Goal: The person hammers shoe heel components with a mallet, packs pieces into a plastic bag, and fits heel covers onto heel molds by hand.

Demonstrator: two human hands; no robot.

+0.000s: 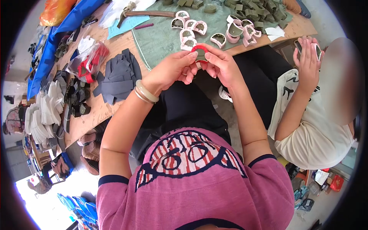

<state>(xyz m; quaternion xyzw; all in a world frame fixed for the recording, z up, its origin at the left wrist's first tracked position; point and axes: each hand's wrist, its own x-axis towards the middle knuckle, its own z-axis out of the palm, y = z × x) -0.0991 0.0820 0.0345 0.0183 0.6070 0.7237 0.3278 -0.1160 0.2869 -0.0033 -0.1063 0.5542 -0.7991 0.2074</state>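
Note:
Between both hands, just past the table's near edge, is a small rounded piece with a red rim and an olive-green middle [200,55]. My left hand [174,68], with pale bangles at the wrist, pinches its left side between thumb and fingers. On the other side my right hand [223,67] grips it the same way. Several pink-rimmed pieces with olive inside [188,35] lie on the green cloth [157,38] right beyond the hands. More pink-rimmed pieces [234,31] are grouped to the right.
Olive strips [255,11] are heaped at the back. A hammer [147,13], dark grey strips [119,76] and a plastic bag with red pieces [89,63] lie on the table's left part. At the right sits another person [318,138], hands raised near the table edge.

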